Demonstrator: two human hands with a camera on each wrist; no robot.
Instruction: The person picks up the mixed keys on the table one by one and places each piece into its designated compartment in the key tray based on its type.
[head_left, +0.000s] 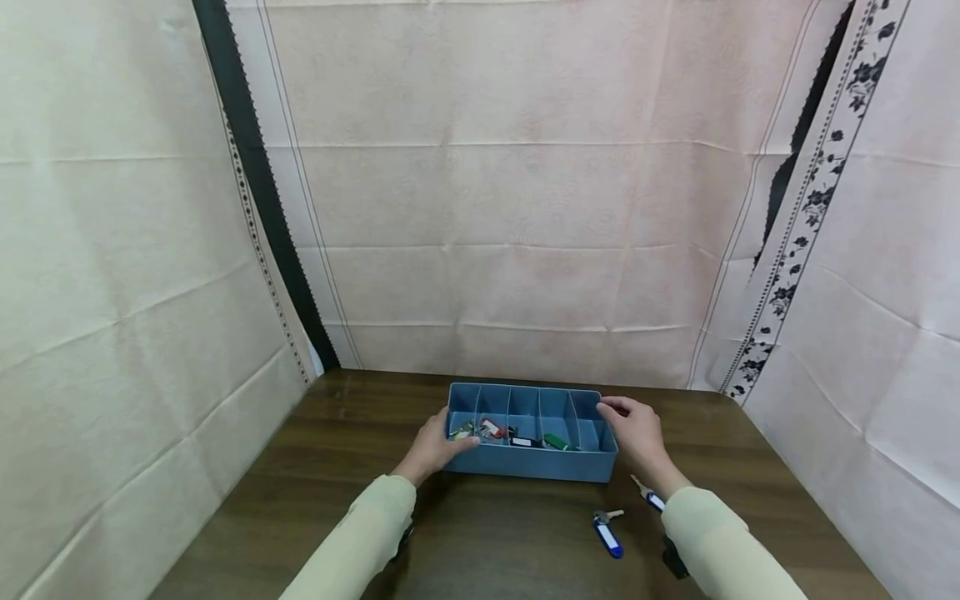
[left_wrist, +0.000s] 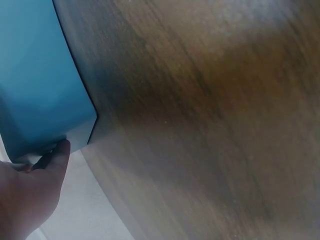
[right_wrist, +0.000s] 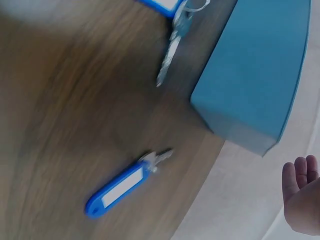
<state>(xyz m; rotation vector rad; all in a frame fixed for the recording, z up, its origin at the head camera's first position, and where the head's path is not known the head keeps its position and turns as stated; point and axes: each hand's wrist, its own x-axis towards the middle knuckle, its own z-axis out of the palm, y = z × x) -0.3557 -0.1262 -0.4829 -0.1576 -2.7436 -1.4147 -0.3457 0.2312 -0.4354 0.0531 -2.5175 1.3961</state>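
A blue divided box (head_left: 532, 465) lies on the table, with key tags in several of its compartments. From the left, a yellowish tag (head_left: 462, 431), a red tag (head_left: 491, 428), a black tag (head_left: 525, 442) and a green tag (head_left: 557, 442) show. My left hand (head_left: 437, 448) grips the box's left end, its thumb at the front rim. At the right end, my right hand (head_left: 636, 429) has its fingers beside the rim; contact is unclear. Two blue-tagged keys lie on the table: one tag (head_left: 607, 537) in front of the box, the other tag (head_left: 655, 502) near my right wrist.
The brown wooden table (head_left: 495, 533) extends around the box. Pale cloth (head_left: 525, 208) hangs behind it, with further cloth sheets on the left and right. Dark gaps show between the sheets.
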